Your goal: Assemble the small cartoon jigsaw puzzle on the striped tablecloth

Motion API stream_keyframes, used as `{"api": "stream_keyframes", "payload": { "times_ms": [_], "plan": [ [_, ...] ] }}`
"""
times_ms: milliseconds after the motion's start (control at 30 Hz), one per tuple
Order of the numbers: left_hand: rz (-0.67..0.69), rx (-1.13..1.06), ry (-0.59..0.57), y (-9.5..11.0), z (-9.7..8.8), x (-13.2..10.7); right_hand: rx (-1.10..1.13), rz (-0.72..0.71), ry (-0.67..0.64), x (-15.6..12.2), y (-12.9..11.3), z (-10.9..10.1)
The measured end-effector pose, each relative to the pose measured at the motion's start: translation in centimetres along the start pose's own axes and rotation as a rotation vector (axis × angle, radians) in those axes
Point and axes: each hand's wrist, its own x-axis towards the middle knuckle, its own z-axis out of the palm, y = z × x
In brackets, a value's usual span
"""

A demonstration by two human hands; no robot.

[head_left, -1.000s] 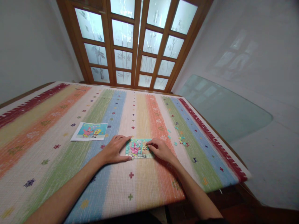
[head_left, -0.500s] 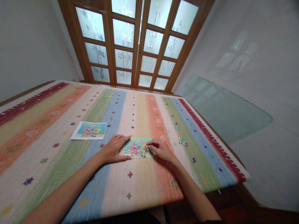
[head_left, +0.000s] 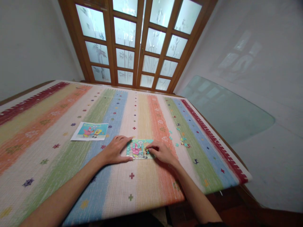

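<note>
A small jigsaw puzzle [head_left: 135,150], largely put together, lies flat on the tablecloth in front of me. It shows a pink figure amid teal. My left hand [head_left: 115,150] spans its left end, with the forefinger at the far edge and the thumb at the near edge, gripping it between them. Over the right part is my right hand [head_left: 159,151], its thumb and forefinger pinched on a small jigsaw piece mostly hidden by the fingers. That hand also covers the puzzle's right end. Loose jigsaw pieces [head_left: 183,142] lie scattered to the right.
A printed picture [head_left: 91,131] with cartoon figures lies left of the puzzle. The striped tablecloth [head_left: 144,186] covers the table, whose near edge runs below my forearms. Beyond stand wooden doors [head_left: 139,56] with frosted panes; a pale glass panel [head_left: 227,110] is at the right wall.
My right hand has shifted slightly left over the puzzle, its fingertips closer to the surface. My left hand has stayed in place.
</note>
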Motion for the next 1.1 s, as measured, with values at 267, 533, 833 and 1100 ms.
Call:
{"api": "stream_keyframes", "payload": {
  "times_ms": [267,533,833,1100],
  "plan": [
    [0.012,0.009,0.016,-0.12,0.14,-0.05,-0.016,-0.019,0.02,-0.11,0.19,-0.05],
    [0.017,-0.002,0.009,-0.11,0.07,0.0,-0.07,-0.029,0.02,-0.37,-0.05,0.03],
    [0.011,0.008,0.005,-0.25,0.22,-0.07,-0.109,-0.059,0.033,-0.61,-0.3,-0.14],
    [0.022,0.02,0.0,-0.32,0.19,-0.06,-0.171,-0.042,0.006,-0.81,-0.66,-0.23]
  ]
}}
